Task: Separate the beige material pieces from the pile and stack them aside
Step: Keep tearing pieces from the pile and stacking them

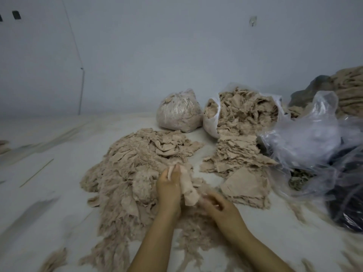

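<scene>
A wide pile of ragged beige material pieces (127, 173) spreads over the pale floor at centre left. To its right lies a flatter stack of beige pieces (241, 165). My left hand (169, 189) grips a folded beige piece (187, 189) above the pile's near edge. My right hand (218, 205) pinches the lower end of the same piece with curled fingers. Loose fibres hang under both hands.
A tied clear bag of beige scraps (179, 112) and an open bag spilling beige pieces (245, 110) stand behind the piles. Crumpled clear plastic (306, 138) and dark bags (347, 203) fill the right side. A thin stick (36, 173) lies at left. A wall rises behind.
</scene>
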